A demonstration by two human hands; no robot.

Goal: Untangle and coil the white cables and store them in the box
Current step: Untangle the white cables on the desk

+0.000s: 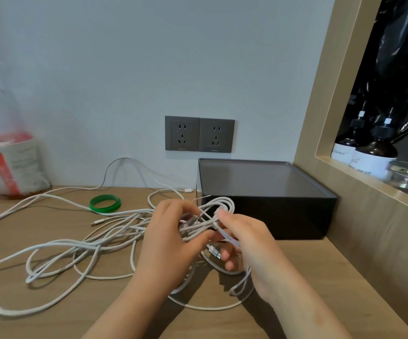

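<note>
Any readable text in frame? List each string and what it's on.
"Master": white label on the left dark bottle in the niche.
"LIQUID SOAP": white label on the right dark bottle; the line above it is too small to read.
Unreadable: blurred print on the red and white package; tiny marks on the wall sockets.

Two hands and two arms show. The left hand (171,243) and the right hand (252,243) are bare. The left forearm (129,307) and the right forearm (303,307) are bare too, all the way to the bottom edge of the view. The fingers look slim. The nails are too blurry to tell.
</note>
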